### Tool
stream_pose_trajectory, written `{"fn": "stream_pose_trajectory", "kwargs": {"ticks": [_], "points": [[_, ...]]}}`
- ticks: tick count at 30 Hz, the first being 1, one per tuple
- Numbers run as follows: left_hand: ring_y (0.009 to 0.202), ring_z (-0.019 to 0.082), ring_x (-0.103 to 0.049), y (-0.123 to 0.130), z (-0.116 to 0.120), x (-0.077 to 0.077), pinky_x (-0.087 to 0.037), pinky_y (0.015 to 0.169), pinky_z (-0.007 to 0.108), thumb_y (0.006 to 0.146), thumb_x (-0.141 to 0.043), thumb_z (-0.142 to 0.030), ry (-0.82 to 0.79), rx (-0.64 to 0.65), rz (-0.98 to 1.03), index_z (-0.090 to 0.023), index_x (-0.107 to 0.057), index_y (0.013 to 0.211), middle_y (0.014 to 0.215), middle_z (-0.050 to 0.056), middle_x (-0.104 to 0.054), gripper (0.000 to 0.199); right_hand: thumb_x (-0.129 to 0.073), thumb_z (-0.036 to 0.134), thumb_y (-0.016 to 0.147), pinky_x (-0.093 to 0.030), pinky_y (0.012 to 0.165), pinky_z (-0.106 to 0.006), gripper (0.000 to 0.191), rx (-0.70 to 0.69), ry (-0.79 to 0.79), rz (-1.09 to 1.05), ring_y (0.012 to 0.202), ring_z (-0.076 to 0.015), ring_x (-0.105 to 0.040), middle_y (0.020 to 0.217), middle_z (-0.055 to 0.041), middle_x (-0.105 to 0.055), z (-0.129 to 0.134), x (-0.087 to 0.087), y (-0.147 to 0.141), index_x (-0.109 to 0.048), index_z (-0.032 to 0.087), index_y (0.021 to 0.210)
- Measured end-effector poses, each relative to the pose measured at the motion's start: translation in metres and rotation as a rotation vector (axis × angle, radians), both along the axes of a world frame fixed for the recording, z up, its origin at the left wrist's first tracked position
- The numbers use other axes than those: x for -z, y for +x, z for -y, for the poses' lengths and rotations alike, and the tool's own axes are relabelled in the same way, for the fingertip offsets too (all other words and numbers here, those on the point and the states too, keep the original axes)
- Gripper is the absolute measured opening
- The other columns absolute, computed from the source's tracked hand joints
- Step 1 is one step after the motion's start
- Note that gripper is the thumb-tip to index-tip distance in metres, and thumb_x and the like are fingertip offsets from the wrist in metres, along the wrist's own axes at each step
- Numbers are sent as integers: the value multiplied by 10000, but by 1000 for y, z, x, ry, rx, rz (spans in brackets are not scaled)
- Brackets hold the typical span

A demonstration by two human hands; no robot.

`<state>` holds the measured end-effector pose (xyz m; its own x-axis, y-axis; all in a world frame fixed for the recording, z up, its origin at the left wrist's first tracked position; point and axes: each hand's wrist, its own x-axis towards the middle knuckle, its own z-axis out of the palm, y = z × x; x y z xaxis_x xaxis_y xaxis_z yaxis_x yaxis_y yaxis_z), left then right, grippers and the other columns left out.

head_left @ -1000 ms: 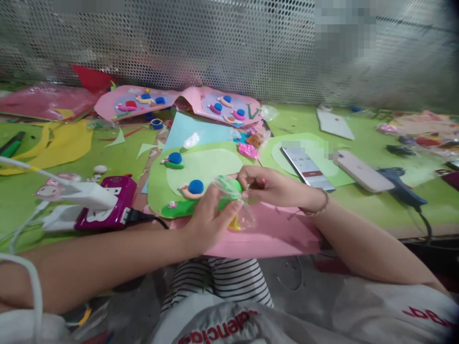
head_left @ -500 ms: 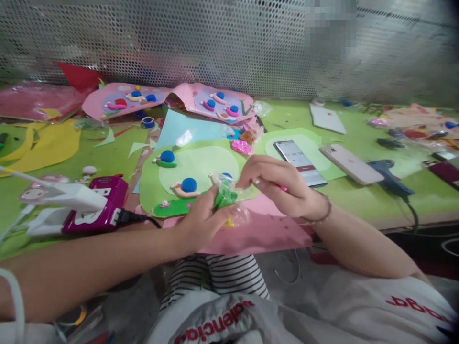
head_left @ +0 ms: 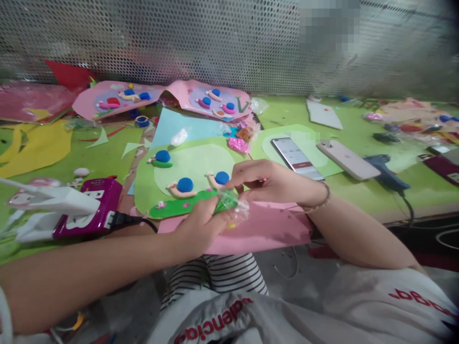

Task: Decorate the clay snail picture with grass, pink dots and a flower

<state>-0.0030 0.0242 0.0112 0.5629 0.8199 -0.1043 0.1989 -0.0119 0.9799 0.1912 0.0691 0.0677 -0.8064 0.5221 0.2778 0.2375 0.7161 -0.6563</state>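
Observation:
My left hand (head_left: pixel 204 224) is closed on a clear plastic bag of green clay (head_left: pixel 226 202), held over the near edge of a light green paper cutout (head_left: pixel 143 191). At the bag's upper edge, my right hand (head_left: pixel 265 181) has its fingers bent and pinched against the plastic. Clay snails with blue shells lie on the cutout: a peach one (head_left: pixel 184 185), another peach one (head_left: pixel 221 178) beside my right fingertips, and a green one (head_left: pixel 162 157). A strip of green clay (head_left: pixel 170 209) with small pink flowers runs along its lower edge. Pink paper (head_left: pixel 265 234) lies beneath my hands.
Left stands a purple power strip (head_left: pixel 86 205) with white plugs and a black cord. To the right lie a phone with a lit screen (head_left: pixel 296 157), a pale phone (head_left: pixel 347 160) and a glue gun (head_left: pixel 387 174). A pink snail-decorated cutout (head_left: pixel 158 98) lies behind, near the perforated metal panel (head_left: pixel 179 43).
My right hand has come down from above the bag to its upper edge. The bag's plastic lies lower, uncovering the snail behind it. The whole view has shifted slightly.

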Motion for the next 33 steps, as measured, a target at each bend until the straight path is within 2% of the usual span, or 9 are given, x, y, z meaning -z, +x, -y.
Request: {"fn": "stream_pose_trajectory", "kwargs": {"ticks": [7,12,17,20,23,25,27,30,33], "points": [[543,105,-365,0,-6,0,-314,524,237,792,-447,-273,108,-49,-70,-189,-425,706,572,-52,-402,123,-424,189,910,-408,680,-221,163,20,240,98,753,-107,-506,862,-80,-559,15,-2,-7,-530,110,1006],[614,135,-454,1,-5,-5,-354,580,254,742,-450,-218,200,-40,-129,-183,-451,681,610,-23,-481,70,-358,158,907,-371,605,-199,166,-33,354,134,663,-91,-471,777,-43,-518,16,0,-7,-521,139,933],[729,152,-512,0,-4,-3,-398,653,259,760,-515,-201,221,-7,-32,-176,-544,847,775,0,-576,95,-397,167,889,-296,501,-207,143,-58,358,144,542,-72,-353,664,7,-445,15,-1,-7,-494,169,784],[712,137,-508,-3,-5,-1,-397,659,253,818,-492,-220,230,-1,22,-186,-544,887,786,-4,-576,93,-413,124,871,-334,531,-199,125,-41,291,34,571,-72,-381,656,4,-446,12,-1,-5,-483,174,779],[617,113,-459,-5,-5,0,-364,593,239,873,-453,-274,202,-20,40,-187,-500,794,680,-20,-518,126,-433,133,873,-369,560,-209,140,82,198,-218,588,-71,-416,646,5,-448,4,2,1,-473,169,743],[576,101,-428,-5,-5,2,-351,567,236,892,-438,-304,144,-44,83,-187,-466,766,649,-26,-484,175,-428,194,898,-370,536,-214,169,247,138,-424,549,-65,-405,625,20,-432,-3,6,6,-471,172,736],[548,88,-409,-5,-5,4,-355,558,232,905,-428,-323,75,-55,151,-186,-454,785,652,-30,-471,183,-433,248,911,-385,529,-215,174,434,100,-503,535,-66,-423,611,29,-437,-10,8,11,-490,176,763],[510,68,-380,-2,-7,6,-345,520,214,909,-435,-340,-67,-65,258,-195,-451,868,651,-48,-448,152,-452,218,895,-430,596,-231,126,618,136,-307,632,-89,-512,708,-8,-548,-19,10,16,-564,161,886],[487,54,-363,1,-8,6,-315,482,189,895,-465,-358,-187,-89,344,-211,-441,935,633,-68,-418,154,-443,139,862,-450,686,-267,197,595,218,-29,765,-124,-564,878,-55,-629,-25,13,16,-613,158,961]]}}
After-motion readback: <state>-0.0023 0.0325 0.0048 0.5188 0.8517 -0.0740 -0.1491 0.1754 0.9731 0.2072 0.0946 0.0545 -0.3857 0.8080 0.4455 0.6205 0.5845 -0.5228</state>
